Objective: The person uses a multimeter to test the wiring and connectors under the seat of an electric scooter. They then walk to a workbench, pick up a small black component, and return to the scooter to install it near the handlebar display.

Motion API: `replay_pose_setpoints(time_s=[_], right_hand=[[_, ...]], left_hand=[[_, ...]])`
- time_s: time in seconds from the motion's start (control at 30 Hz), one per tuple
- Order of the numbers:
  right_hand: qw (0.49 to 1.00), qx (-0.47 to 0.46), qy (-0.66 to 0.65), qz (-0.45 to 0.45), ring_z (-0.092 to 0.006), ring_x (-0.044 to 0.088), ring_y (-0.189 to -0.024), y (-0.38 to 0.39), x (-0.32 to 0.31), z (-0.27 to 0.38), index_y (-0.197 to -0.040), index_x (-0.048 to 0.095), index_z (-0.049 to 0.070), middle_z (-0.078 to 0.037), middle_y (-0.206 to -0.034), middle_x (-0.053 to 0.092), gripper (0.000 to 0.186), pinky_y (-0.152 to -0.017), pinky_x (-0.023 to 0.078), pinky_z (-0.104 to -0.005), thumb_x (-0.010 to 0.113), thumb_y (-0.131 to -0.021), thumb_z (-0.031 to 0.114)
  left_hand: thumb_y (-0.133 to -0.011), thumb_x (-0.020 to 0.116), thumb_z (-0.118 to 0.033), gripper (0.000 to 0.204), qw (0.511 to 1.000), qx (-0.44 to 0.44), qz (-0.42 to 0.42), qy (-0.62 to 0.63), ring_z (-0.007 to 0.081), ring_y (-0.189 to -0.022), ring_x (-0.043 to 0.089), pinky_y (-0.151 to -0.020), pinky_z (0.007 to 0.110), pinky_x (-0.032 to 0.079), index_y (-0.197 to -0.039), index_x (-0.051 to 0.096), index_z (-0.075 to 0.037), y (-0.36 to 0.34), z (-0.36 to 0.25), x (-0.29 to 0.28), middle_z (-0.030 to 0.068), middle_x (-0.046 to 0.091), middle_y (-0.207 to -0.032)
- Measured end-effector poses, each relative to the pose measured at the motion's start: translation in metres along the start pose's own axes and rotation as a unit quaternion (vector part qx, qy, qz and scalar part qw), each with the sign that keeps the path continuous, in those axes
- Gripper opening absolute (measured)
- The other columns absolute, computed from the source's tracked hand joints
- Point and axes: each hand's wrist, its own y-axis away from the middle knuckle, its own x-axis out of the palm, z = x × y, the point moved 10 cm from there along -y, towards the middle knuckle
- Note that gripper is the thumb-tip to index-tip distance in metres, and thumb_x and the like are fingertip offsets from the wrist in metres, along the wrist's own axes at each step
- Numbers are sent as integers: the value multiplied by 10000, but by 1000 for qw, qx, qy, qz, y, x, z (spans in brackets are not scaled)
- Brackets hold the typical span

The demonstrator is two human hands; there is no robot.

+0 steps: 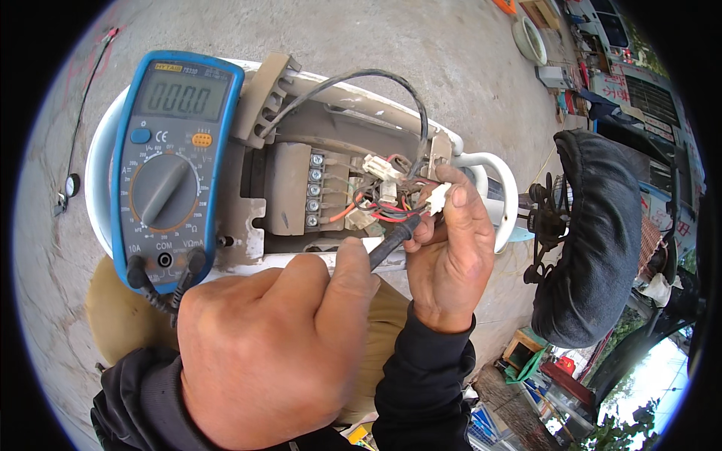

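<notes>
My left hand (274, 342) is closed around a black test probe (395, 239), its tip pointing up and right toward a white plug connector (438, 198). That connector is pinched between the thumb and fingers of my right hand (456, 259). Whether the probe tip touches a contact inside cannot be made out. Red, orange and black wires (387, 213) bunch beside it, with another white connector (383, 168) among them. To the left lies a blue-framed multimeter (171, 188), its screen lit with zeros and two black leads plugged in at its lower end.
Beneath the wires is an open, dusty housing (293, 244) with a screw terminal strip (313, 192) and a white tube handle (505, 199). A black padded seat (594, 237) stands at the right. A small round gauge (71, 184) lies on the concrete floor (301, 34).
</notes>
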Motion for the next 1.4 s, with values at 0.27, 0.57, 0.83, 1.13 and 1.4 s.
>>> replay_pose_setpoints(time_s=[0.27, 0.57, 0.83, 1.13, 1.4], right_hand=[[1000, -7, -14, 24, -139, 650, -653, 0, 2, 0, -1323, 710, -42, -85, -880, 738, 318, -599, 545, -300, 697, -1104, 189], [997, -17, -31, 69, -129, 666, -698, -2, 3, -2, -1345, 700, -52, -88, -927, 747, 307, -630, 563, -290, 684, -1109, 145], [996, -26, -20, 89, -119, 668, -726, -3, 5, 1, -1334, 714, -54, -92, -990, 753, 303, -640, 563, -282, 682, -1110, 147], [990, -45, 43, 125, -122, 613, -736, -3, 5, 1, -1359, 702, -46, -101, -1053, 734, 335, -633, 525, -299, 679, -1114, 182], [990, -44, 58, 122, -104, 608, -726, -4, 3, 1, -1341, 712, -48, -68, -954, 720, 313, -627, 514, -280, 677, -1114, 164]], left_hand=[[-851, 844, 14, 318, 1000, 6, 5, 19, 267, -487, 570, -469, 393, 446, -1152, 756, 71, 3, 4, 0, 91, 566, -680], [-890, 811, 27, 248, 999, -1, 22, 40, 283, -506, 609, -474, 393, 453, -1126, 747, 70, 4, 4, 4, 114, 618, -702], [-955, 761, -47, 141, 984, -46, 50, 165, 382, -570, 656, -504, 460, 491, -1043, 682, 29, 5, 17, 20, 161, 634, -709], [-1041, 690, -58, 134, 937, -167, 107, 288, 307, -502, 587, -508, 409, 446, -970, 708, 54, 7, 33, 30, 156, 602, -636], [-1116, 647, -177, 287, 888, -227, 148, 372, 93, -562, 483, -520, 300, 380, -1073, 747, 88, 13, 42, 40, 23, 563, -638]])
